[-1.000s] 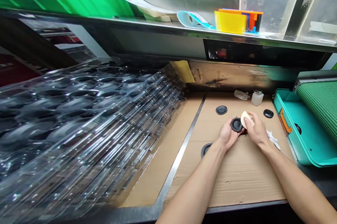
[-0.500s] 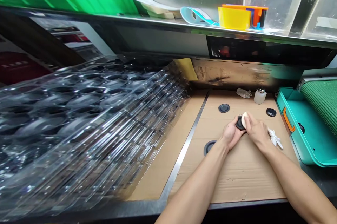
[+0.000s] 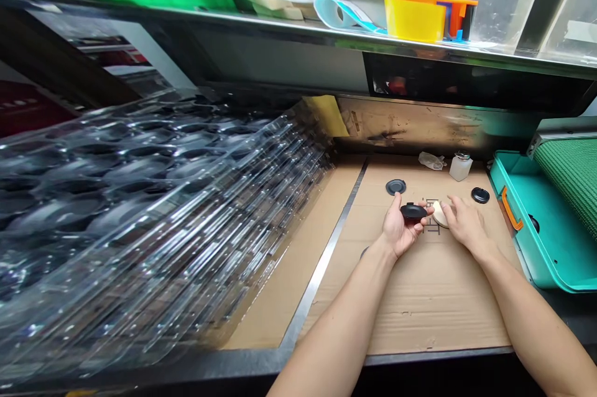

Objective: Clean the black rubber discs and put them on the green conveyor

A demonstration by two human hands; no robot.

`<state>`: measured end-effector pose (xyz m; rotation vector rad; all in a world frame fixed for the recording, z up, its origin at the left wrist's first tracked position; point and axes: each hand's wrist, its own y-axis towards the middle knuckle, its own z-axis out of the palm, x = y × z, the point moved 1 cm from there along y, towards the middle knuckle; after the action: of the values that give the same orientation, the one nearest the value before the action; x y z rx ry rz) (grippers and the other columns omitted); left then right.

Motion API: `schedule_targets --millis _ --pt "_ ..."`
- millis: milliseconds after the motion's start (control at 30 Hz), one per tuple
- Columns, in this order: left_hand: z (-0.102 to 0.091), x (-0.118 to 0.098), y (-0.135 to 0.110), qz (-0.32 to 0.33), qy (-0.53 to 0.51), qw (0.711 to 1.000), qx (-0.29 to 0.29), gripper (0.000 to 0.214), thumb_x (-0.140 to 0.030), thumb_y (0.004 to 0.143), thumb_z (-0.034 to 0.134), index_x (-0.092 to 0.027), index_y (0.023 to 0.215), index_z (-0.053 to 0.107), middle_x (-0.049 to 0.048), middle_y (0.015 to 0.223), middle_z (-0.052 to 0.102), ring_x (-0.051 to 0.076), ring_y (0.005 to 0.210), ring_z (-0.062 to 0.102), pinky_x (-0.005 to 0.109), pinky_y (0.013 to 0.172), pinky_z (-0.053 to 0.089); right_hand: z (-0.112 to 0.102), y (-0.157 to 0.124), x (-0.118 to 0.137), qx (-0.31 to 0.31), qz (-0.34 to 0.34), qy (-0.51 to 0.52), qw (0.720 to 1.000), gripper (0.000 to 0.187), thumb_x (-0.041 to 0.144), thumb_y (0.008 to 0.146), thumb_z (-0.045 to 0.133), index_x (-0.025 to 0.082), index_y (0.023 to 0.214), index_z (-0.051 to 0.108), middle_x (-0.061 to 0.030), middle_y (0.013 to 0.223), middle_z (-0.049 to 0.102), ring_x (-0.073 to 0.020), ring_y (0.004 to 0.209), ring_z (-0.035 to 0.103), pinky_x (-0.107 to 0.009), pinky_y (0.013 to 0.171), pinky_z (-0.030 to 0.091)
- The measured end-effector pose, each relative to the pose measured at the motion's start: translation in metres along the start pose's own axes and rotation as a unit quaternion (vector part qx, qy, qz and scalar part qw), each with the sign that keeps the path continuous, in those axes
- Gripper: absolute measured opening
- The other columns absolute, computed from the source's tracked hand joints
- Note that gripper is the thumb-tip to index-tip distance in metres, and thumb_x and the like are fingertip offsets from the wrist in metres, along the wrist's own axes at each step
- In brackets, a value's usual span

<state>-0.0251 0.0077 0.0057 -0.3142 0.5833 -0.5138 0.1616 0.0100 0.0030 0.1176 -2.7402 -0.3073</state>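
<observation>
My left hand (image 3: 400,228) is closed round the edge of a round black plastic cap (image 3: 413,211), held tilted a little above the cardboard. A round cream-coloured pad (image 3: 439,215) lies beside it, close to the left fingertips. My right hand (image 3: 466,223) has its fingers apart, with the fingertips at the pad's right edge; whether they press on it is hard to see. Another black cap (image 3: 396,186) lies just beyond my left hand, and a glossy black cap (image 3: 480,195) lies to the right. A further dark disc is mostly hidden by my left forearm.
Stacked clear plastic trays (image 3: 186,216) fill the left side. A teal bin (image 3: 555,254) stands at the right, by a green conveyor belt (image 3: 571,167). A small white bottle (image 3: 461,167) and crumpled plastic (image 3: 431,161) sit at the back of the cardboard (image 3: 420,316).
The pad has come off the cap and now lies on the cardboard; my right fingers have spread. My left hand has moved left with the cap, tilting it. My right arm now covers the white cloth-like piece.
</observation>
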Motion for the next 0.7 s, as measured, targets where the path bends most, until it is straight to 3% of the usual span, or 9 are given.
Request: schedule_targets --millis 100,233,367,467,600,700 --pt "0.002 -0.001 -0.002 -0.018 -0.026 1.0 0.002 0.067 -0.061 0.102 0.026 -0.006 0.099 0.065 0.0192 0.083 0.069 0.012 0.052 0.054 0.019 0.037 0.041 -0.024 0.001 -0.01 -0.005 0.0 -0.106 0.994 0.047 0.051 0.1 0.044 0.021 0.131 0.065 -0.0175 0.129 0.064 -0.0335 0.122 0.056 -0.043 0.096 0.047" --pt "0.005 -0.004 -0.005 -0.041 -0.057 0.998 0.002 0.062 -0.052 0.103 0.027 -0.003 0.109 0.064 0.0193 0.084 0.069 0.012 0.052 0.055 0.018 0.037 0.043 -0.047 0.002 -0.031 0.113 0.085 -0.175 0.975 0.045 0.059 0.088 0.058 0.022 0.109 0.073 -0.0157 0.107 0.071 -0.033 0.099 0.067 -0.04 0.079 0.049" --pt "0.007 -0.007 -0.007 -0.051 -0.069 0.996 0.002 0.053 -0.043 0.103 0.031 -0.002 0.111 0.063 0.0188 0.083 0.07 0.011 0.05 0.055 0.016 0.037 0.044 -0.046 0.004 -0.049 0.192 0.066 -0.187 0.961 0.022 0.043 0.077 0.073 0.023 0.087 0.074 -0.0093 0.086 0.073 -0.0274 0.085 0.069 -0.032 0.069 0.045" --pt "0.006 -0.006 -0.006 -0.039 -0.063 0.997 -0.001 0.045 -0.039 0.103 0.033 -0.005 0.101 0.063 0.0192 0.081 0.07 0.01 0.049 0.056 0.015 0.037 0.044 -0.045 0.009 -0.053 0.165 0.015 -0.165 0.972 0.012 0.031 0.084 0.064 0.022 0.081 0.072 -0.0076 0.081 0.073 -0.0222 0.079 0.068 -0.029 0.066 0.042" --pt "0.004 -0.002 -0.003 -0.054 -0.063 0.997 -0.004 0.043 -0.04 0.104 0.033 -0.009 0.093 0.06 0.0226 0.087 0.072 0.012 0.051 0.061 0.017 0.041 0.049 -0.052 0.014 -0.042 0.049 -0.043 -0.044 0.997 0.029 0.04 0.097 0.05 0.023 0.091 0.072 -0.0042 0.079 0.072 -0.0193 0.076 0.066 -0.028 0.066 0.042" --pt "0.004 0.001 -0.002 -0.072 -0.064 0.995 0.003 0.042 -0.039 0.104 0.032 -0.009 0.094 0.059 0.0221 0.087 0.072 0.012 0.052 0.063 0.017 0.041 0.05 -0.053 0.012 -0.025 0.005 -0.065 0.064 0.996 0.038 0.05 0.098 0.046 0.021 0.095 0.071 -0.0039 0.079 0.071 -0.0187 0.075 0.065 -0.028 0.068 0.045"
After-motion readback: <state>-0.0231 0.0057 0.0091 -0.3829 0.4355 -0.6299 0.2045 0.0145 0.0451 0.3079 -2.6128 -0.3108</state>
